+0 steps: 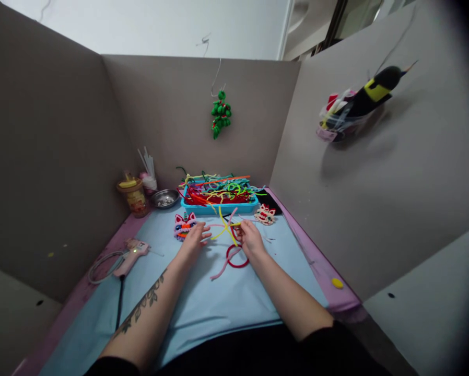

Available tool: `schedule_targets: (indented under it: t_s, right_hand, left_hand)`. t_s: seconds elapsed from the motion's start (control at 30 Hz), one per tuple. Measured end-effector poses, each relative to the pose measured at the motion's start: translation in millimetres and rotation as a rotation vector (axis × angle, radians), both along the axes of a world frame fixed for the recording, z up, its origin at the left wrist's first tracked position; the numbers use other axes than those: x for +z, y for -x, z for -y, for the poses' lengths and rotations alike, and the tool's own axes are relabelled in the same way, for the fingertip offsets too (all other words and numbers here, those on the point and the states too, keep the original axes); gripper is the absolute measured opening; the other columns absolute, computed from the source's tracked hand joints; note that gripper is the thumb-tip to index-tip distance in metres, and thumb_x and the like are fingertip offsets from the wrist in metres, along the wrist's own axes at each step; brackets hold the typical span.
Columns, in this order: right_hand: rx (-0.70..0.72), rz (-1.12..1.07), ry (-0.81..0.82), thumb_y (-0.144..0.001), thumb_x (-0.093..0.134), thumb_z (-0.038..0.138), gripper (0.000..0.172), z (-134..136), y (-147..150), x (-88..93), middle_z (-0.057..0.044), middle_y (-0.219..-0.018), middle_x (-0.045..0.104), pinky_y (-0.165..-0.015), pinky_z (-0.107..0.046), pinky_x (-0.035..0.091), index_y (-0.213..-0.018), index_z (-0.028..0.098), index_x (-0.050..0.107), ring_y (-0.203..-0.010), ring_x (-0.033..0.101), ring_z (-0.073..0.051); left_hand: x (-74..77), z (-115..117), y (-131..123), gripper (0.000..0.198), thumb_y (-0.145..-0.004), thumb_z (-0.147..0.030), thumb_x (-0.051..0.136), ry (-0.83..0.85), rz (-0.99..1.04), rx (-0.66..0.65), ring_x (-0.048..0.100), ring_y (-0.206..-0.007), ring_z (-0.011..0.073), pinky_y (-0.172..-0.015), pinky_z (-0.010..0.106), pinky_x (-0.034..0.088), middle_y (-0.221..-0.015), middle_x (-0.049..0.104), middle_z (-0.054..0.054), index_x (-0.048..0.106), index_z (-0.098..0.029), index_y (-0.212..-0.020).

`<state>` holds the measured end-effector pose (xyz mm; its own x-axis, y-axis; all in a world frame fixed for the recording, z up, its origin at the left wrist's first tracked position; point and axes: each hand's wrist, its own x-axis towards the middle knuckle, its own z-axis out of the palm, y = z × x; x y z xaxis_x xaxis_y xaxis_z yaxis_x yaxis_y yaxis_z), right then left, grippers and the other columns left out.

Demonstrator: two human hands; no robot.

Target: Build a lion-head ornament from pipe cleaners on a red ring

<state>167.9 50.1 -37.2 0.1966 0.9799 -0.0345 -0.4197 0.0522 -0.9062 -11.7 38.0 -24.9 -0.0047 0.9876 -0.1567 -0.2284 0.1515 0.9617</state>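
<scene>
My right hand [249,236] is closed, its thumb and fingers pinching crossed yellow pipe cleaners [227,226] in the middle of the cloth. Pink lengths cross near the yellow ones; I cannot tell whether they are joined. My left hand [197,235] has its fingers apart and holds nothing, a short way left of the yellow strands. Beside it lies a pink and purple animal face [179,230] made of pipe cleaners, partly behind the hand. Below my right hand lie a red ring [238,266] and a loose pink pipe cleaner [219,272].
A blue basket [203,210] heaped with coloured pipe cleaners stands at the back. Another face [265,214] lies right of it. At left are a pink glue gun [131,256], a metal bowl [165,198] and a cup [136,198]. A yellow disc [337,283] lies right.
</scene>
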Motion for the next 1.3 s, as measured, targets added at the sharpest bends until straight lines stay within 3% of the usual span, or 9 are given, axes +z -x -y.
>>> schedule_targets:
  t_s: [0.1,0.2,0.4,0.53,0.63,0.87,1.03,1.17,1.3]
  right_hand:
    - [-0.091,0.026,-0.044,-0.065,0.060,0.043,0.028,-0.1,3.9,-2.5,0.004,-0.056,0.047,-0.040,-0.019,0.026,-0.069,0.021,0.044,-0.047,0.041,-0.008]
    - [-0.100,0.032,-0.065,-0.066,0.059,0.042,0.025,1.6,9.7,-4.0,0.005,-0.054,0.045,-0.040,-0.018,0.026,-0.069,0.021,0.045,-0.047,0.039,-0.008]
    - [0.079,-0.046,-0.022,-0.064,0.061,0.035,0.023,6.5,18.9,-7.3,0.002,-0.067,0.055,-0.040,-0.016,0.025,-0.072,0.020,0.046,-0.049,0.041,-0.006]
    - [0.198,0.031,-0.013,-0.064,0.061,0.032,0.020,11.2,21.5,-7.9,-0.001,-0.074,0.062,-0.039,-0.016,0.025,-0.071,0.018,0.048,-0.049,0.042,-0.006]
    - [0.269,0.086,-0.008,-0.064,0.062,0.032,0.020,14.3,23.3,-8.1,-0.002,-0.072,0.063,-0.038,-0.016,0.025,-0.070,0.018,0.049,-0.046,0.042,-0.005]
    - [0.392,0.208,0.027,-0.065,0.061,0.035,0.020,18.9,24.1,-8.2,0.002,-0.059,0.060,-0.035,-0.017,0.023,-0.068,0.017,0.051,-0.038,0.038,-0.004]
    - [0.468,0.313,-0.039,-0.066,0.062,0.032,0.017,20.0,18.0,-7.5,0.005,-0.050,0.053,-0.036,-0.017,0.023,-0.066,0.016,0.056,-0.036,0.035,-0.004]
    - [0.430,0.265,0.014,-0.068,0.060,0.040,0.025,16.0,8.2,-4.8,0.000,-0.063,0.061,-0.037,-0.018,0.026,-0.073,0.016,0.059,-0.041,0.041,-0.006]
    - [0.384,0.087,0.035,-0.070,0.057,0.053,0.038,11.2,-2.9,-1.0,-0.006,-0.075,0.065,-0.039,-0.019,0.029,-0.077,0.016,0.061,-0.050,0.048,-0.008]
  left_hand:
    - [-4.8,5.3,-8.6,0.061,-0.067,-0.064,0.056,0.014,0.130,-0.132,0.060,-0.092,0.0194,-0.061,0.024,0.045,-0.118,0.055,0.014,0.054,-0.018,-0.107]
    - [-3.0,12.0,-16.3,0.060,-0.062,-0.053,0.069,-0.034,0.088,-0.140,0.060,-0.092,0.0189,-0.066,0.025,0.044,-0.109,0.061,0.011,0.054,-0.019,-0.109]
    - [1.8,11.5,-16.7,0.046,-0.049,-0.040,0.079,-0.068,0.024,0.031,0.060,-0.069,0.0144,-0.061,0.024,0.042,-0.075,0.064,0.004,0.060,-0.015,-0.083]
    - [2.0,6.8,-11.7,0.049,-0.049,-0.038,0.078,-0.069,0.067,0.200,0.059,-0.069,0.0128,-0.063,0.023,0.042,-0.076,0.062,0.002,0.059,-0.015,-0.088]
    - [2.5,5.4,-9.7,0.052,-0.049,-0.035,0.079,-0.099,0.147,0.236,0.059,-0.069,0.0122,-0.064,0.023,0.042,-0.075,0.061,0.001,0.056,-0.016,-0.092]
    - [-1.3,4.9,-8.3,0.041,-0.055,-0.043,0.074,-0.055,0.104,0.133,0.056,-0.074,0.0124,-0.066,0.024,0.042,-0.085,0.063,0.006,0.064,-0.013,-0.082]
    - [-1.1,2.9,-4.0,0.035,-0.058,-0.043,0.071,-0.085,-0.082,0.108,0.052,-0.065,0.0115,-0.059,0.022,0.039,-0.072,0.061,0.004,0.065,-0.012,-0.074]
    - [1.6,3.1,0.6,0.028,-0.059,-0.039,0.070,-0.168,-0.221,0.112,0.044,-0.051,0.0088,-0.051,0.021,0.031,-0.053,0.052,-0.002,0.062,-0.013,-0.061]
    - [4.6,8.9,-0.8,0.027,-0.059,-0.037,0.069,-0.204,-0.302,-0.067,0.041,-0.049,0.0086,-0.050,0.022,0.029,-0.050,0.051,-0.002,0.061,-0.012,-0.057]
